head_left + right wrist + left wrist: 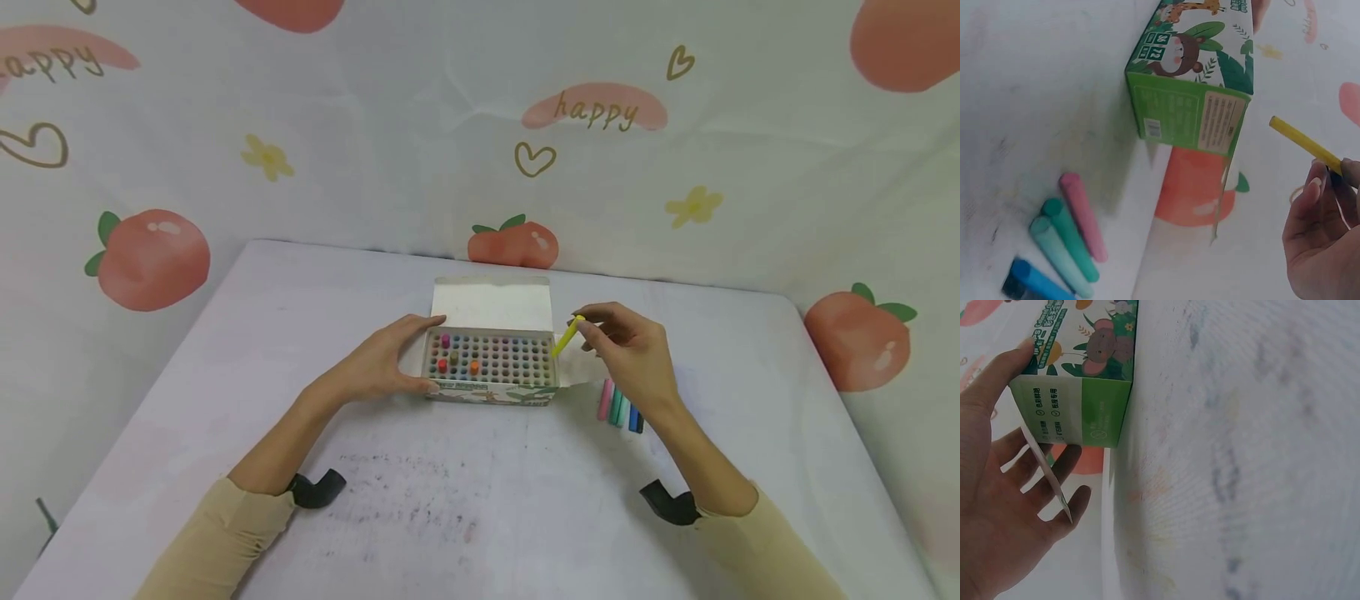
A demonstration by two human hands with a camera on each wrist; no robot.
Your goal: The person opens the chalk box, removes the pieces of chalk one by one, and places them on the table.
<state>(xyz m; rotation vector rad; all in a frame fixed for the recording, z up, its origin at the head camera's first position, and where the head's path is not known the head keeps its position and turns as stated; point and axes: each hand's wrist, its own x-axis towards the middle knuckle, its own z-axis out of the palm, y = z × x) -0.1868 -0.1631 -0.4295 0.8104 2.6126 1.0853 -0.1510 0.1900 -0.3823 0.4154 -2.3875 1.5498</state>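
Note:
In the head view, a chalk box lies with its lid folded back, showing a tray full of round holes. A purple, a red and an orange chalk stick up among the holes. My left hand holds the box's left end, thumb on the front face and fingers behind; a side flap stands between palm and fingers. Between thumb and fingertips, my right hand pinches a yellow chalk, slanted over the box's right end with its lower tip near the rim.
Right of the box, several chalk sticks lie side by side on the table: pink, green, pale green, blue and a dark one. A right side flap sticks out. Chalk smudges mark the white tablecloth.

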